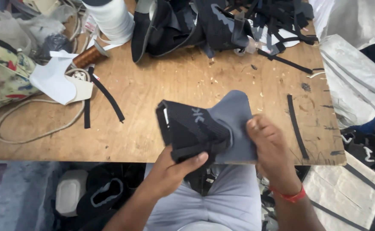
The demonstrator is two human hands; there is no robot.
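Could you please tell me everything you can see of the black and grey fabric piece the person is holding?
The fabric piece looks like a soft knitted shoe upper: the left part is black ribbed knit with a pale mark and a black strap along its lower edge, the right part smooth grey. It is bent and held up over the near edge of the wooden table. The left hand grips the black strap from below, thumb on top; the right hand presses the grey part with its fingers.

Fingers of left hand [174,164] hidden beneath black-and-grey shoe upper [204,128]; white spool [110,17] cut off above.
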